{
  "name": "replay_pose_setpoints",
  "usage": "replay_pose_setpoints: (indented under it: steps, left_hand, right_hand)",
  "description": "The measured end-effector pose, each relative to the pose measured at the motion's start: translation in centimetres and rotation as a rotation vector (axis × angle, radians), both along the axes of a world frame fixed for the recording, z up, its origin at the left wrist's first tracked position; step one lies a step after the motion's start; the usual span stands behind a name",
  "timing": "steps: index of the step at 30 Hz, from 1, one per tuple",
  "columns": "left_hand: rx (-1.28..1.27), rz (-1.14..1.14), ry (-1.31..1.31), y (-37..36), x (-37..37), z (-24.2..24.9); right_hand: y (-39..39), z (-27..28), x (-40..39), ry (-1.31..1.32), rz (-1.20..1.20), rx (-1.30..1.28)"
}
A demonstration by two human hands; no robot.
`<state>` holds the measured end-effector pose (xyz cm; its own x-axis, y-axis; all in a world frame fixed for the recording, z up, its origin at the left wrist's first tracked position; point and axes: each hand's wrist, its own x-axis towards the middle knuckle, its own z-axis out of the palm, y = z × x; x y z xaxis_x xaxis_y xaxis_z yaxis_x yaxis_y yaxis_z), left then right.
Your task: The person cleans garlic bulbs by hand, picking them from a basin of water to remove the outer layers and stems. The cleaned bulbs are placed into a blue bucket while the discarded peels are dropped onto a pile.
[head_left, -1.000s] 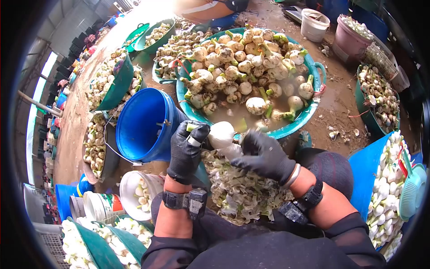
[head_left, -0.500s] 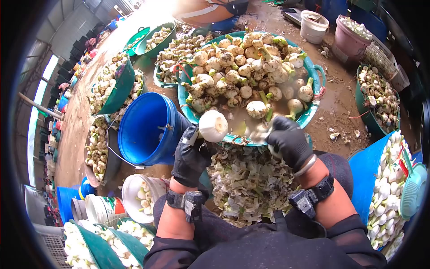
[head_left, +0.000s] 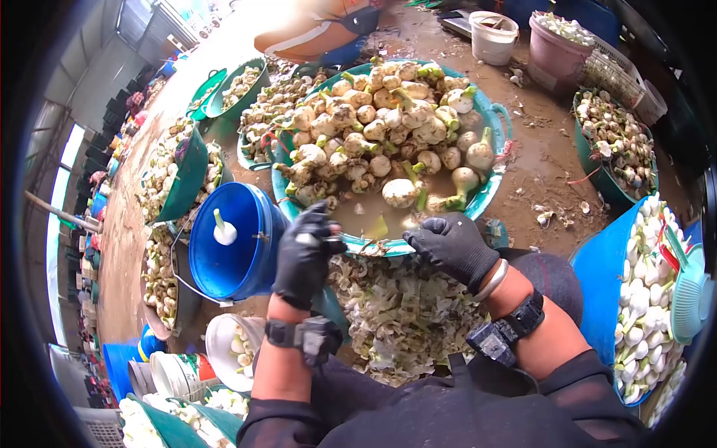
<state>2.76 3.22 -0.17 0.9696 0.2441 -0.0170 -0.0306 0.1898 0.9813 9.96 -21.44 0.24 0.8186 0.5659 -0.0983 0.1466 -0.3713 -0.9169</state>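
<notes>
hands point(head_left: 373, 250): black gloves
bucket point(head_left: 246, 261): blue
onion point(head_left: 222, 232) in bucket: white
basin point(head_left: 499, 119): teal
peelings point(head_left: 403, 313): pale green-white

No readable writing anywhere

The white tub point(head_left: 175, 373) below and left of the left hand point(head_left: 302, 257) carries a red and green label, but its print is too blurred to read.

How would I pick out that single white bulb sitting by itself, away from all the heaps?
Find the blue bucket lying tipped on its side just left of the big teal tub of muddy water, beside the gloved left hand. Inside it sits the peeled white bulb with a short pale green stalk. It is the only one in there, clean and alone, while the tub's bulbs are dirty and piled together.
</notes>
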Motion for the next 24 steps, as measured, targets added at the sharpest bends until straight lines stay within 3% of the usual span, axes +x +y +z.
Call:
replay_pose_setpoints:
  steps: [2, 4, 5, 6, 8, 9, 10, 12, 14, 16, 17, 19, 20, 22, 23, 24]
  left_hand:
    - [0.322, -0.158, 0.195, -2.7, 3.6, 0.3]
    - [0.852, -0.184, 0.239, -3.2, 8.1, -3.2]
    - [0.521, -0.187, 0.504, -4.7, 9.6, -2.5]
    - [0.505, -0.248, 0.659, -4.8, 11.6, -3.6]
    - [0.293, -0.298, 0.746, -4.8, 13.6, -6.3]
    - [0.346, -0.194, 0.771, -5.8, 14.0, -5.9]
    - [0.353, -0.198, 0.773, -4.1, 14.7, -8.9]
    - [0.463, -0.491, 0.341, 1.0, 16.0, -17.1]
    - [1.539, -0.714, -0.207, -2.0, 12.7, -7.8]
    - [-0.058, -0.313, 0.528, -4.1, 10.6, -5.0]
    - [-0.108, -0.287, 0.446, -5.0, 9.1, -2.3]
    - [0.089, -0.175, 0.246, -7.0, 6.5, 0.6]
    - [0.209, -0.156, 0.085, -7.5, 5.0, 1.1]
    - [0.135, -0.296, -0.001, -7.5, 2.2, 1.0]
    - [0.19, -0.264, 0.107, -7.2, 0.5, 2.0]
    - [0.042, -0.196, 0.148, -6.8, -0.5, 2.7]
  right_hand:
    - [-0.6, -0.3, 0.1, 0.124, -0.206, 0.224]
    - [-1.3, 0.1, 0.4, 0.177, -0.271, 0.219]
    - [-1.5, 0.1, 0.5, 0.212, -0.341, 0.38]
    - [-1.7, 0.1, 0.8, 0.242, -0.409, 0.543]
    - [-2.2, 0.0, 1.3, 0.281, -0.421, 0.607]
    - [-2.4, 0.2, 1.4, 0.297, -0.433, 0.616]
    - [-2.5, 0.4, 1.4, 0.315, -0.444, 0.626]
    - [-2.6, 0.7, 1.5, 0.356, -0.448, 0.634]
    - [-2.7, 0.6, 1.6, 0.393, -0.447, 0.637]
    - [-2.7, -0.1, 1.6, 0.38, -0.333, 0.518]
    - [-2.3, 0.0, 1.3, 0.381, -0.331, 0.524]
    - [-0.9, 0.7, 0.2, 0.646, -0.315, 0.652]
    - [-0.2, 0.3, -0.4, 0.644, -0.307, 0.652]
    - [1.2, -0.5, -1.6, 0.899, -0.107, 0.944]
    - [1.1, 0.1, -2.1, 0.899, -0.182, 0.895]
    - [1.2, 0.0, -2.2, 0.902, -0.177, 0.891]
